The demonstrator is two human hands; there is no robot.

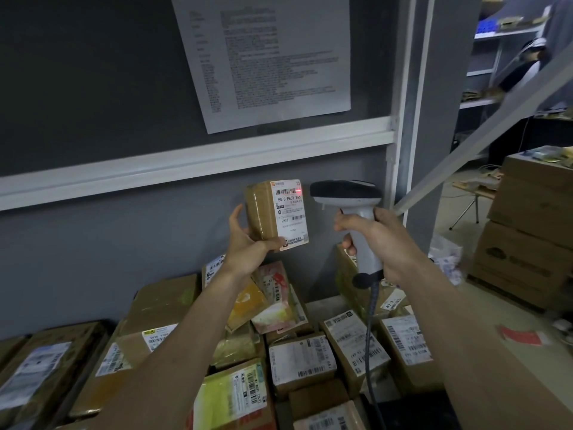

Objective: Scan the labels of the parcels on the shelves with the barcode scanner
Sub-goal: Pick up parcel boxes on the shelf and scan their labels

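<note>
The small parcel [263, 212] is brown cardboard wrapped in glossy clear tape that catches the light, and its label [290, 214] is smooth white printed paper. The barcode scanner [350, 209] looks like smooth plastic, dark and faintly shiny on the head, pale grey and matt on the handle. The heaped boxes [161, 308] below are matt brown cardboard with paper labels, some taped glossy, and the sheet [263, 57] on the wall is plain matt paper.
</note>
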